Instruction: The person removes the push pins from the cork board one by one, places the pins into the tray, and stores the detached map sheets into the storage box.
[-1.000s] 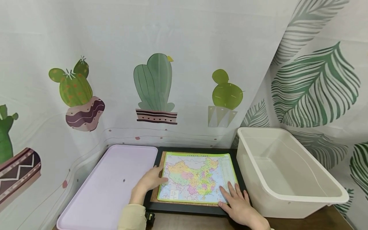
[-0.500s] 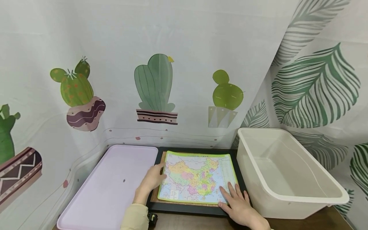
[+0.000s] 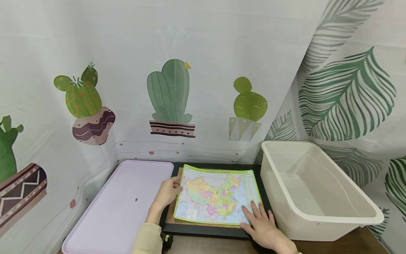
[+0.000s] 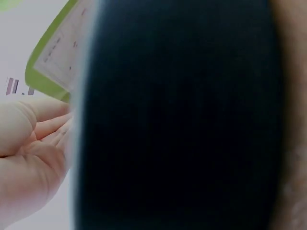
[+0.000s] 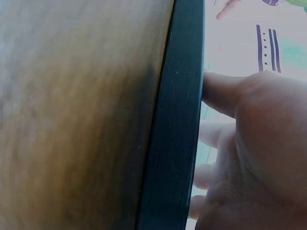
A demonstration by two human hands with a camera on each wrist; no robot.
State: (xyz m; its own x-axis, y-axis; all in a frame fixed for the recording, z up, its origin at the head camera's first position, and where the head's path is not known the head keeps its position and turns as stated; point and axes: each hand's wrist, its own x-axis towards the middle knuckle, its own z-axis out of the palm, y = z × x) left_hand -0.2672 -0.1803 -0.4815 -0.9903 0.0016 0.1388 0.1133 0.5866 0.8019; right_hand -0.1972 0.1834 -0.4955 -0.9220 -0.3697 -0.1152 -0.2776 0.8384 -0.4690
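Observation:
A map sheet (image 3: 210,197) of China with a lime-green border lies over a cork-brown board (image 3: 170,215) inside a black frame (image 3: 203,231). My left hand (image 3: 167,193) pinches the sheet's left edge, and the upper left corner is bowed up a little. In the left wrist view a green-edged map corner (image 4: 45,86) rises above the thumb and fingers; a dark band hides most of that view. My right hand (image 3: 265,227) rests with spread, straight fingers on the map's lower right corner and the frame. The right wrist view shows the fingers reaching past the frame's dark edge.
A pale lilac tray or lid (image 3: 120,208) lies left of the frame. Close on the right stands a deep off-white bin (image 3: 285,197). A brown wooden tabletop (image 3: 209,245) shows in front, and a printed cactus curtain (image 3: 209,42) hangs behind.
My left hand has slid up along the map's left edge, away from me. The map's upper left corner has come up slightly. My right hand has stayed in place.

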